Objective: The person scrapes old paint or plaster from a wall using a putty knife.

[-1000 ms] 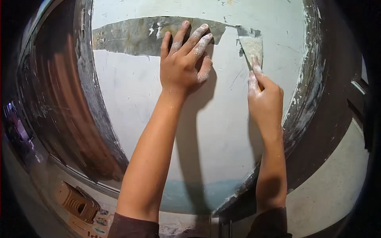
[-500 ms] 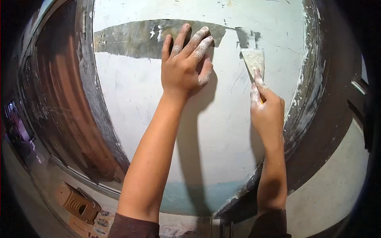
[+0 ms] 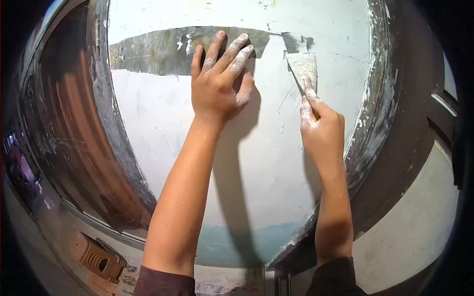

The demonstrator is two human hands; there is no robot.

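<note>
My left hand lies with spread fingers against the wall panel, its fingertips over a bare grey patch. White dust coats the index and middle fingers and the thumb. In my right hand is a putty knife, its broad blade pointing up and smeared with whitish material. The blade's tip is at the wall, just below a smaller grey patch. A yellowish bit of the handle shows between my fingers; the rest is hidden. White coating covers most of the panel, with a bluish-green band at the bottom.
Paint-spattered dark frames edge the panel on both sides. A reddish-brown curtain or panel hangs at the left. Stacked brown plastic stools stand on the floor at lower left.
The whole view has shifted, so the wall and both hands appear slightly further left. The blade sits slightly left and closer to the pale strip between the grey patches. My left hand stays on the wall.
</note>
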